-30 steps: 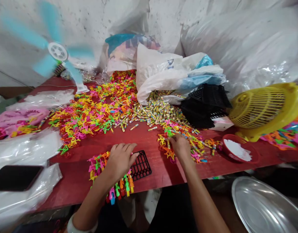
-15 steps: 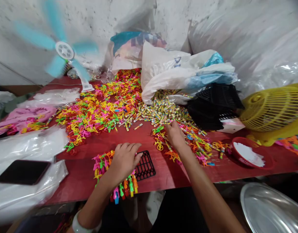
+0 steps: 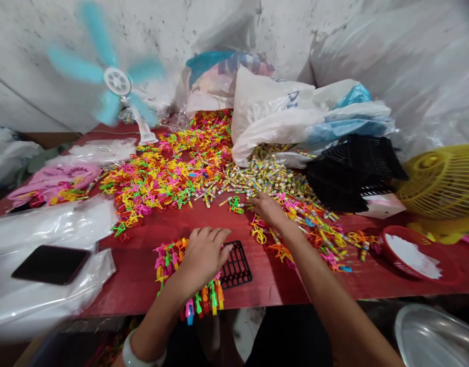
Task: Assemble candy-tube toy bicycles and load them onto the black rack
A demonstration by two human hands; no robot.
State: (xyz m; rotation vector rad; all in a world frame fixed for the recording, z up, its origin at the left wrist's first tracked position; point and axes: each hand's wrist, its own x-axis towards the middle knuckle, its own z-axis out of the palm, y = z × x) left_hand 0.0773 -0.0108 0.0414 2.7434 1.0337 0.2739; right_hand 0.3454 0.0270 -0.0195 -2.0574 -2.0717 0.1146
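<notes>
My left hand (image 3: pixel 205 257) lies palm down, thumb apart, over the left part of a black slotted rack (image 3: pixel 237 265). Rows of colourful plastic pieces (image 3: pixel 209 298) fill the rack's covered side and stick out under the hand; its right slots show bare. Farther forward, my right hand (image 3: pixel 268 208) reaches left with its fingers stretched out. Just past those fingertips lies a green plastic piece (image 3: pixel 236 204) on the red table (image 3: pixel 161 224). Under and beside the right wrist is a mixed pile of plastic pieces and small patterned tubes (image 3: pixel 318 234).
Heaps of colourful pieces (image 3: pixel 150 178) and patterned tubes (image 3: pixel 268 176) spread behind the hands. A phone (image 3: pixel 51 264) lies on plastic bags at left. A blue fan (image 3: pixel 117 81), white sacks (image 3: pixel 280 107), black racks (image 3: pixel 352 168), a yellow fan (image 3: pixel 444 183) and a red basket (image 3: pixel 387 250) surround them.
The view has shifted, moving the scene rightward in the picture. My right hand has moved left over the table, and the green piece lies farther left, apart from the pile. My left hand stays on the rack.
</notes>
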